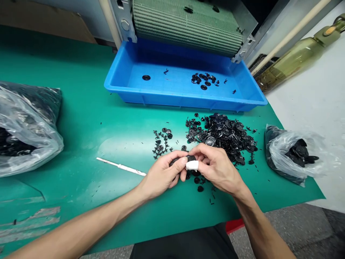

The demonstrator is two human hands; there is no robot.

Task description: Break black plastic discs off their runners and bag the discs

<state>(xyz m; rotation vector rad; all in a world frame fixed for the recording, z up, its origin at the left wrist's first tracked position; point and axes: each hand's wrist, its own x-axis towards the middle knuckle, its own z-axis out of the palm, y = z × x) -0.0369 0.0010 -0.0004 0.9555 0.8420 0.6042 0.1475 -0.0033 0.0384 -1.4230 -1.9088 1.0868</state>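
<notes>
My left hand [161,176] and right hand [218,168] both pinch a black disc [191,158], fingers closed on it, hands equally near, just in front of the loose pile [222,135] on the green mat [81,90]; disc's axis hidden.

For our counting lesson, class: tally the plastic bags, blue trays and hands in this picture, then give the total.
Plastic bags: 2
Blue plastic trays: 1
Hands: 2
Total: 5
</notes>
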